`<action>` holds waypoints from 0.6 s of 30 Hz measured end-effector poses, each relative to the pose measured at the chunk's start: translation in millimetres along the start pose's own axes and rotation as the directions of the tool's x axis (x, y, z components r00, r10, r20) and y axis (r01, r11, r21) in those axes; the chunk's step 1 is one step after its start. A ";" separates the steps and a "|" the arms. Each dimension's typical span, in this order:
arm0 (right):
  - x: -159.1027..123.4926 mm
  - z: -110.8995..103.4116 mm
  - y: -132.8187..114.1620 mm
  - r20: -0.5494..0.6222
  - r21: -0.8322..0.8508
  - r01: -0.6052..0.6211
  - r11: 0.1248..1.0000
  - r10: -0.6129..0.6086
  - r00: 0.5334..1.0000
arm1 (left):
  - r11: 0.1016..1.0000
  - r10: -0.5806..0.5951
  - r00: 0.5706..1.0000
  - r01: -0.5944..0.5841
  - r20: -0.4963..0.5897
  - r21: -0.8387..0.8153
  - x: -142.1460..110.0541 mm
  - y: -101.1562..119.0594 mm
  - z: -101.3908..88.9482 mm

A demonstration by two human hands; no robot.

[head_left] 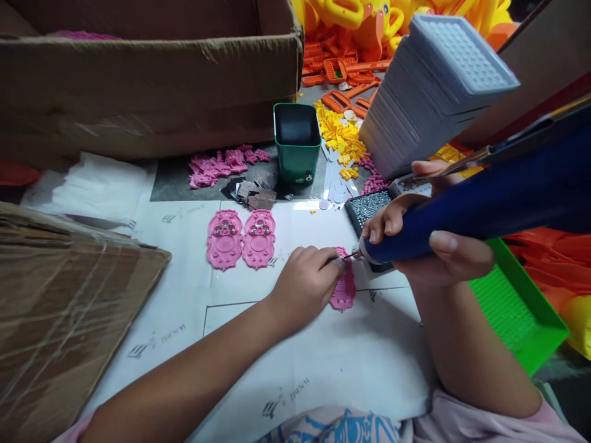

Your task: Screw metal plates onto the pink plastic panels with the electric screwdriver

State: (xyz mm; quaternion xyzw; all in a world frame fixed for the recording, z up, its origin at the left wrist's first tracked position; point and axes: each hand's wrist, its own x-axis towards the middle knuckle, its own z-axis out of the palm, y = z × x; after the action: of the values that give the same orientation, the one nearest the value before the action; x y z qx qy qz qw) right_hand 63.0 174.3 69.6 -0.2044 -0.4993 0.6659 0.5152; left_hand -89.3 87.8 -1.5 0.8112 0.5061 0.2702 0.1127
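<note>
My right hand (415, 227) is wrapped round a blue electric screwdriver (462, 197), held tilted with its bit pointing left. The bit reaches the upper part of a pink plastic plate (344, 292) on the white sheet. Against the left edge of that plate, my left hand (307, 277) is closed, its fingertips pinched close to the bit; what is between them is too small to make out. Two more pink plates, the left one (225, 240) and the right one (259, 240), lie side by side with metal bits in their upper parts. A black tray of small screws (369, 206) is partly hidden by my right hand.
A green bin (298, 157) stands behind the sheet, near pink parts (217, 166), metal plates (256, 195) and yellow pieces (339, 135). A stack of pale trays (415, 92) leans at right. Cardboard boxes (152, 92) border the left side. A bright green tray (512, 307) lies right.
</note>
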 end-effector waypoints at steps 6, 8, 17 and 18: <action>-0.5 -0.6 2.8 0.016 0.013 0.029 0.999 -0.029 0.999 | 1.000 -0.010 1.000 0.010 0.029 0.009 0.4 0.6 -1.1; -0.7 -1.1 3.3 0.029 0.014 0.036 0.999 -0.036 0.999 | 1.000 -0.011 0.999 0.011 0.038 0.011 0.6 0.5 -1.0; -1.7 -0.6 4.5 0.077 -0.008 0.049 0.999 -0.048 0.996 | 0.999 -0.047 0.999 0.047 0.014 -0.019 -0.4 0.8 1.9; -1.9 -0.6 4.6 0.090 -0.025 0.054 0.998 -0.051 0.995 | 0.998 -0.060 0.998 0.060 0.002 -0.021 -1.0 1.1 2.5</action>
State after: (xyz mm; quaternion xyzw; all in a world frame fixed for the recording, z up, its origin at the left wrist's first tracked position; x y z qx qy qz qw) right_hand 62.0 173.1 64.8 -0.1683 -0.5362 0.6537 0.5068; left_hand -87.3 86.6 -3.4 0.7946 0.5275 0.2713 0.1296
